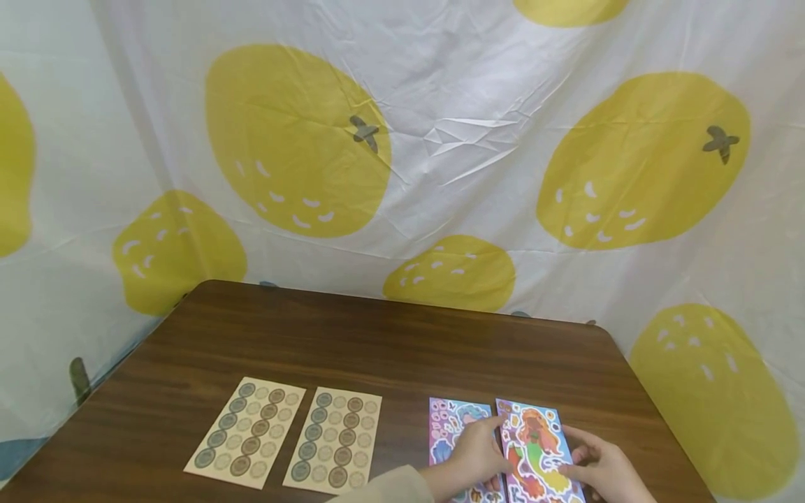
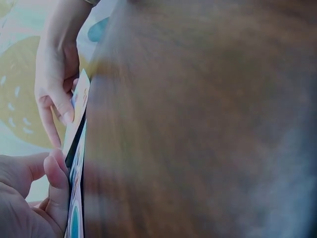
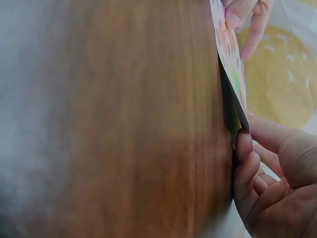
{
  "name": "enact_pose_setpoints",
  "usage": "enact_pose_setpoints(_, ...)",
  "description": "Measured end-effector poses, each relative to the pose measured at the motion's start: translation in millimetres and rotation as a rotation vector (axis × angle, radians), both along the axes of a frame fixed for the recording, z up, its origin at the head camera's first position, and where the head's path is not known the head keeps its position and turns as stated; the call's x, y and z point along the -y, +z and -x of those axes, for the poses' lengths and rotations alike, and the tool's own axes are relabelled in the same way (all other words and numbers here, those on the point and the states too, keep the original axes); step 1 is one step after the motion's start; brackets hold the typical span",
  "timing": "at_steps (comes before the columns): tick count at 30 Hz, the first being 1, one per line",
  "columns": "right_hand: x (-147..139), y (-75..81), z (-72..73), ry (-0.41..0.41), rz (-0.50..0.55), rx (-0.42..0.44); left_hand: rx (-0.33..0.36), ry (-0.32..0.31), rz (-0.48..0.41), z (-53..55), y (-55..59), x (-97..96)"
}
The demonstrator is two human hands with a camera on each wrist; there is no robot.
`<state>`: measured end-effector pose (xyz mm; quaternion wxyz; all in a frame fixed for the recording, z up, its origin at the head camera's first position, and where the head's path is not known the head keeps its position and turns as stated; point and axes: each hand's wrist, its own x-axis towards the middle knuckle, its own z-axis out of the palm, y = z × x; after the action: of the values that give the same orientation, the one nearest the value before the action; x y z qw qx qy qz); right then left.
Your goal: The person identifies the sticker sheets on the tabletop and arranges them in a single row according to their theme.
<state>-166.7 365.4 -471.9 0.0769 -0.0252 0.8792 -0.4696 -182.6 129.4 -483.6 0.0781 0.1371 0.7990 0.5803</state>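
A mermaid sticker sheet (image 1: pixel 537 440) with an orange-haired figure is held between both hands at the table's front right. My left hand (image 1: pixel 472 454) holds its left edge, thumb on the printed face. On the opposite edge, my right hand (image 1: pixel 606 467) pinches the sheet between thumb and fingers. In the right wrist view, the sheet (image 3: pixel 231 54) is tilted, with that edge raised off the table. Beneath my left hand lies a second mermaid sheet (image 1: pixel 443 423) with blue hair, partly covered by the hand.
Two cream sheets of round stickers, a left one (image 1: pixel 247 433) and a right one (image 1: pixel 333 440), lie side by side on the brown wooden table (image 1: pixel 377 342). A white cloth (image 1: pixel 453 168) with yellow fruit prints hangs behind and around the table.
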Motion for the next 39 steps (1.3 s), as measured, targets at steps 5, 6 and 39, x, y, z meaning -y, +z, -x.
enact_pose_setpoints(5,-0.9,0.0,3.4,0.022,-0.022,-0.002,0.015,0.004,0.035,1.2,2.0,0.1)
enact_pose_setpoints(6,-1.1,0.2,4.1,0.026,-0.027,-0.001,0.023,0.007,0.038,1.5,2.3,-0.1)
enact_pose_setpoints(39,-3.9,3.4,7.5,0.122,-0.079,0.036,0.053,0.044,0.0,4.9,-3.2,-0.6)
